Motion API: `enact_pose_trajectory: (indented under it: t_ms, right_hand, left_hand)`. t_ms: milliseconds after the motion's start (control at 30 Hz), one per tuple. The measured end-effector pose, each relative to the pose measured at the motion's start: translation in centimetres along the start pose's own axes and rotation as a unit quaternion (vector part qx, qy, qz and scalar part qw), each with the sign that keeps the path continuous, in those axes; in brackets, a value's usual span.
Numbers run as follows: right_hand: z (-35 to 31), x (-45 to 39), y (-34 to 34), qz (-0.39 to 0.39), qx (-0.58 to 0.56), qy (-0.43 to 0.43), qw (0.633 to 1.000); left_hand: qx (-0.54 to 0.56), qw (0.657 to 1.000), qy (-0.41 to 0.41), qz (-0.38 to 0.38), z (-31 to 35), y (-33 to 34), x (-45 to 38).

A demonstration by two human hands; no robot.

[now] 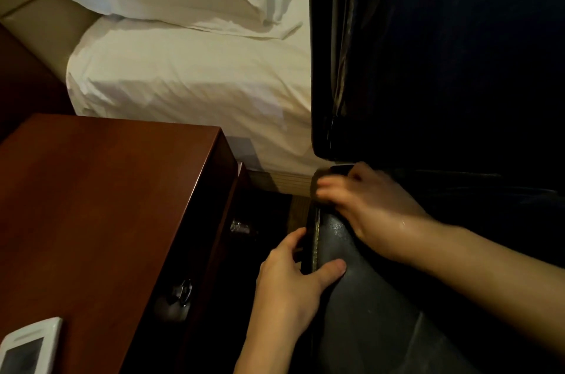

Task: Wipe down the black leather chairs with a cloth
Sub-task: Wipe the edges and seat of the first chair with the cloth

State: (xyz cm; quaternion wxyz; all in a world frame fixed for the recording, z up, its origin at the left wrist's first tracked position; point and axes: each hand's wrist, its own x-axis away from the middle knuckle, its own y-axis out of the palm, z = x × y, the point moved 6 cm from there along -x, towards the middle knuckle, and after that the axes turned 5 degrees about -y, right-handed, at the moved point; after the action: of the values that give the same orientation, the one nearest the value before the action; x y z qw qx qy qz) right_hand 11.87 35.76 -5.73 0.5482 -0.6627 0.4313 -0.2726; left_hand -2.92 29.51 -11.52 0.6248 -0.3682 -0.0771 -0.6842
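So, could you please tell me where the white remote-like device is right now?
In the head view, the white device lies at the bottom left corner, on the near end of the reddish wooden nightstand, left of the left hand.

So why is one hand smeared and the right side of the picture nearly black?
Head view: the right hand is motion-blurred at its fingers, while the left hand on the chair edge is sharp; dim light leaves the chair back almost black; the bed is brightest; the nightstand edges bow from the wide lens.
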Motion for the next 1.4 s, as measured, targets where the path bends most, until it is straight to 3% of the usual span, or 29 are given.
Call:
enact_pose_trajectory:
  t_ms: [133, 267, 467, 567, 667, 767, 900, 1100, 1300, 1400]
  right_hand:
    - [-2.4, 3.7, 1.5, -0.078, -0.013, -0.096, 0.992]
    - [-0.8, 0.6, -0.1, -0.014, 0.035, -0.076, 0.996]
    - [1.8, -2.8, 1.1, 0.015, -0.005, 0.015, 1.000]
    - [-0.8, -0.8, 1.0, 0.009, -0.027, -0.062, 0.998]
    - [-5.0, 3.7, 1.9, -0.065, -0.051, -0.159, 0.984]
    - [-5.8, 4.8, 1.6, -0.078, -0.038, -0.175, 0.981]
    - [-2.5, 0.4, 0.7, -0.022, 0.030, -0.118, 0.992]
    - [-1.6, 0.1, 0.5, 0.019, -0.008, -0.024, 1.000]
    - [-2.1, 0.4, -0.2, -0.125, -0.026, -0.056, 0.990]
    - [-1.4, 0.0, -0.8, -0.173, -0.070, -0.028, 0.982]
  left_hand:
    - [-0.046, 0.998, 0.011, 0.034, 0.6, -0.3, 0.4]
    - [-0.023, 0.999, -0.002, 0.027, 0.3, -0.6, 0.4]
    - [-0.014, 0.998, -0.027, -0.058, -0.4, -0.4, 0.9]
    - [-0.038, 0.997, -0.019, -0.065, -0.7, -0.7, 1.2]
    - [-0.073, 0.994, -0.020, -0.074, -1.0, -0.8, 1.7]
    - [-0.077, 0.994, -0.020, -0.081, -1.1, -0.8, 2.7]
    - [-0.056, 0.995, 0.003, -0.083, -2.2, -1.2, 4.6]
    - [0.009, 0.998, 0.008, -0.060, -4.1, -2.1, 5.3]
    - [0.137, 0.989, -0.014, 0.044, -5.7, -1.6, 4.2]
    - [0.200, 0.979, -0.039, 0.033, -5.6, -1.2, 4.8]
